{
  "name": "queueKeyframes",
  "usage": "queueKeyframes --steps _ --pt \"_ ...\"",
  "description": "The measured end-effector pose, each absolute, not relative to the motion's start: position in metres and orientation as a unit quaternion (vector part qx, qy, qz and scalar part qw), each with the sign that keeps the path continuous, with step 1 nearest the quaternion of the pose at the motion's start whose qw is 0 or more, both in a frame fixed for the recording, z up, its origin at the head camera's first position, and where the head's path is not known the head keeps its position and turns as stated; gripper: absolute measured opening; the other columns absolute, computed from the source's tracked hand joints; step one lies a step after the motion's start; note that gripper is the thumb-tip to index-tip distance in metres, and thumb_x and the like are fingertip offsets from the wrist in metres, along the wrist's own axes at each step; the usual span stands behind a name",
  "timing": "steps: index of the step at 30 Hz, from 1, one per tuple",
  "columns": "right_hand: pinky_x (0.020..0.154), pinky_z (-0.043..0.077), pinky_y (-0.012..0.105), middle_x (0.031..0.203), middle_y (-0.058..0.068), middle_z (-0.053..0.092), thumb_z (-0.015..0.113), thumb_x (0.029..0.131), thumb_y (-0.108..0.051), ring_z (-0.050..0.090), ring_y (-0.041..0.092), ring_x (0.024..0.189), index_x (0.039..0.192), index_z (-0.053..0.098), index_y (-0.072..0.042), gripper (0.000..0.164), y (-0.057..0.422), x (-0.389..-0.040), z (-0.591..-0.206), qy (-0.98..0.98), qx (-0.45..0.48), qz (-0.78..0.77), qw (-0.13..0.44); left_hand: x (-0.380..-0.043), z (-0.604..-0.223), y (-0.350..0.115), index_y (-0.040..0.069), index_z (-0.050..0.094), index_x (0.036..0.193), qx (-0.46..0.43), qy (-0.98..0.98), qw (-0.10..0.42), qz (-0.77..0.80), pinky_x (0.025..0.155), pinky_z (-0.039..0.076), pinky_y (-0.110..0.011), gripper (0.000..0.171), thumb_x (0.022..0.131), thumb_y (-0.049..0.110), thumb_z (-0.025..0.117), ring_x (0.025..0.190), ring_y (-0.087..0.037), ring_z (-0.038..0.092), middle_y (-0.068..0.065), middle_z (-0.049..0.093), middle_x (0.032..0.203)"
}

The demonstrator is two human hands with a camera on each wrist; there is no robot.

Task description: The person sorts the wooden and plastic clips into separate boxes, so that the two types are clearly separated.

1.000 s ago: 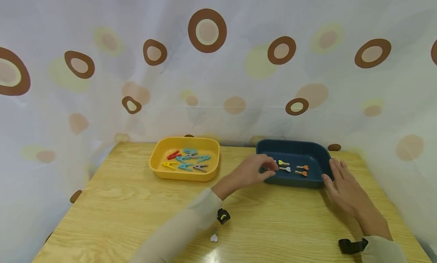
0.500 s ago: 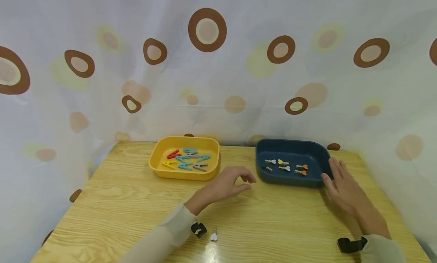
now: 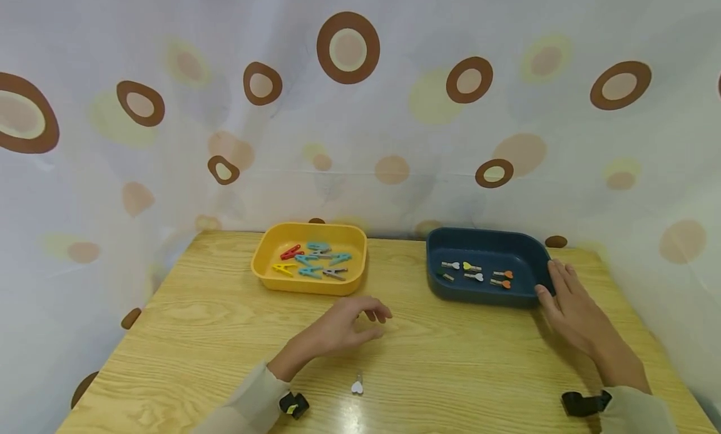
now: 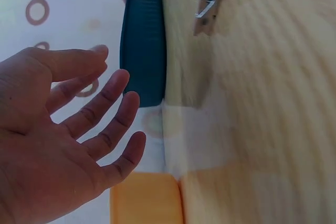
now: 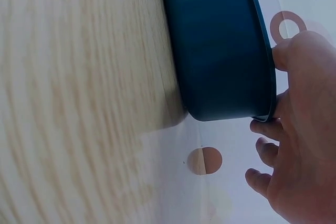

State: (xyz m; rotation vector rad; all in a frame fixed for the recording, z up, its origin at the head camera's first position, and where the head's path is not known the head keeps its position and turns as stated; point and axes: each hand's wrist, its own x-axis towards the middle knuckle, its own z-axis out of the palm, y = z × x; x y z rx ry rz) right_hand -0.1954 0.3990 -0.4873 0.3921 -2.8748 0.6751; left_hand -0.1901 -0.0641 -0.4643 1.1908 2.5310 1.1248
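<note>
My left hand [image 3: 340, 326] hovers over the table with loosely bent fingers and nothing in them. Just below it on the wood lies a small clothespin with a white heart [image 3: 357, 387]; part of it also shows as a wooden clip [image 4: 206, 22] in the left wrist view. My right hand [image 3: 580, 315] rests at the right end of a dark blue tray [image 3: 479, 295], thumb and fingers touching its rim. Inside that tray are several small wooden heart clothespins, among them an orange one [image 3: 503, 274], a yellow one [image 3: 472, 267] and a white one [image 3: 474, 277].
A yellow tray [image 3: 304, 286] stands at the back left of the wooden table [image 3: 450, 365]. It holds several plastic clothespins, including a red one [image 3: 291, 252] and a yellow one [image 3: 283, 269]. Behind the table hangs a patterned curtain [image 3: 405, 139].
My left hand has come out of the blue tray and moved left and toward me, above the loose clothespin. A dark-ended clothespin shows where the hand was. The right hand stays at the rim.
</note>
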Motion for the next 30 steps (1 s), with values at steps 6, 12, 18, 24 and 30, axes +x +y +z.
queueKeyframes --steps 6,12,18,24,30 --pt "0.119 -0.002 0.065 0.166 0.033 -0.001 0.032 0.114 -0.031 -0.011 0.048 0.152 0.161 0.001 0.008 0.068 0.401 -0.195 -0.49 -0.962 0.131 0.226 0.078 -0.18 -0.477 -0.082 0.01 0.073 0.114 0.393 0.84 0.076 0.366 0.093 0.053 -0.034 0.023 0.092 0.002 0.074 0.102 -0.018 0.065 -0.001 0.072 0.11" --pt "0.119 -0.002 0.065 0.165 0.034 0.0 0.032 0.114 -0.03 -0.01 0.049 0.152 0.16 0.001 0.009 0.068 0.399 -0.195 -0.49 -0.961 0.132 0.228 0.08 -0.17 -0.484 -0.092 0.013 0.073 0.111 0.395 0.833 0.124 0.368 0.092 0.051 -0.029 0.027 0.088 -0.001 0.077 0.1 -0.012 0.062 0.005 0.07 0.11" --pt "0.12 -0.003 0.064 0.166 0.034 0.0 0.032 0.114 -0.03 -0.01 0.048 0.153 0.16 0.001 0.009 0.068 0.399 -0.195 -0.491 -0.963 0.131 0.223 0.082 -0.165 -0.486 -0.094 0.016 0.075 0.107 0.404 0.828 0.15 0.358 0.093 0.05 -0.025 0.032 0.084 -0.004 0.081 0.102 -0.005 0.06 0.01 0.068 0.108" --pt "0.12 -0.004 0.063 0.165 0.034 -0.003 0.031 0.114 -0.03 -0.012 0.047 0.153 0.16 0.0 0.009 0.068 0.399 -0.195 -0.49 -0.963 0.129 0.223 0.078 -0.162 -0.485 -0.091 0.015 0.077 0.099 0.425 0.831 0.142 0.331 0.092 0.049 -0.024 0.026 0.081 -0.002 0.083 0.098 -0.002 0.06 0.012 0.07 0.101" --pt "0.12 -0.005 0.064 0.166 0.033 -0.004 0.032 0.114 -0.03 -0.013 0.047 0.152 0.16 -0.001 0.008 0.068 0.4 -0.194 -0.49 -0.961 0.133 0.231 0.078 -0.16 -0.481 -0.088 0.016 0.079 0.09 0.423 0.842 0.143 0.303 0.083 0.048 -0.02 0.019 0.083 -0.001 0.083 0.088 0.0 0.058 0.013 0.069 0.093"
